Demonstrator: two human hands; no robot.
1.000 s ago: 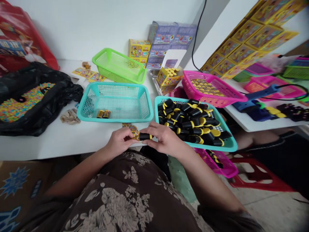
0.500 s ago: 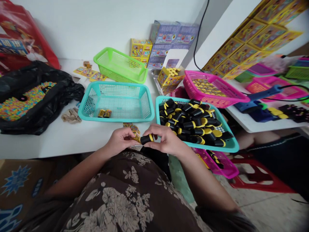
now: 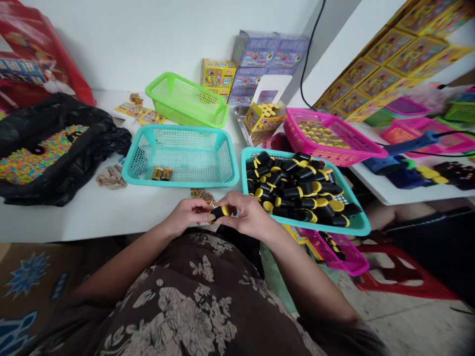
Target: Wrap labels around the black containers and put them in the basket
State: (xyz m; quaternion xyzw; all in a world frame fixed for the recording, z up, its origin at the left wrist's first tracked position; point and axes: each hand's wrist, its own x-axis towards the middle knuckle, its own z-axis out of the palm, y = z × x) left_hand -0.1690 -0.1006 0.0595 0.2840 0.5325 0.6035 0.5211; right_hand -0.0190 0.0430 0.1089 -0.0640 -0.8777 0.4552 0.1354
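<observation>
A small black container with a yellow cap [image 3: 219, 212] is held between my two hands at the table's front edge. My right hand [image 3: 247, 213] grips its capped end between thumb and fingers. My left hand [image 3: 186, 216] is closed on the other end, its thumb pressing the black side. A printed label is mostly hidden by the fingers there. Just behind the hands, colourful printed labels [image 3: 202, 194] lie on the table. To the right, a teal basket [image 3: 365, 227] is heaped with similar black containers. Another teal basket [image 3: 181, 129] holds two small gold-printed containers [image 3: 162, 174].
Black plastic with colourful pellets [image 3: 44, 153] lies at the left, near a crumpled beige cloth [image 3: 110, 177]. A green basket [image 3: 185, 99], an open yellow box [image 3: 263, 116] and a pink basket [image 3: 334, 157] stand behind. A person's leg [image 3: 397, 215] shows at the right.
My left hand has moved in from the yellow printed label it pinched beside the container, its thumb now on the container's black side. The right hand has shifted slightly left with it.
</observation>
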